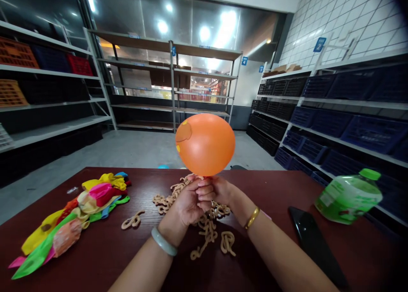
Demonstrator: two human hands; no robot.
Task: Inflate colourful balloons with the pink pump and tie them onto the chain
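An inflated orange balloon (207, 145) with a printed pattern on its left side stands upright above the table's middle. My left hand (193, 200) is closed around the balloon's neck, its wrist wearing a pale bangle. Close against it, my right hand (218, 189) also pinches the neck; a gold bangle circles that wrist. The fingers of both hands cover the neck's end. Under and around the hands lies a heap of tan rubber bands (208, 228), some curled in loops. A few loose tan bands (133, 219) rest farther left.
Deflated balloons (92, 198) in several colours lie piled at the table's left. On the right are a black phone (314, 245) and a green-capped bottle (349, 197). Beyond the dark red table (261, 224), metal shelves (172, 88) and blue crates (369, 128) line the room.
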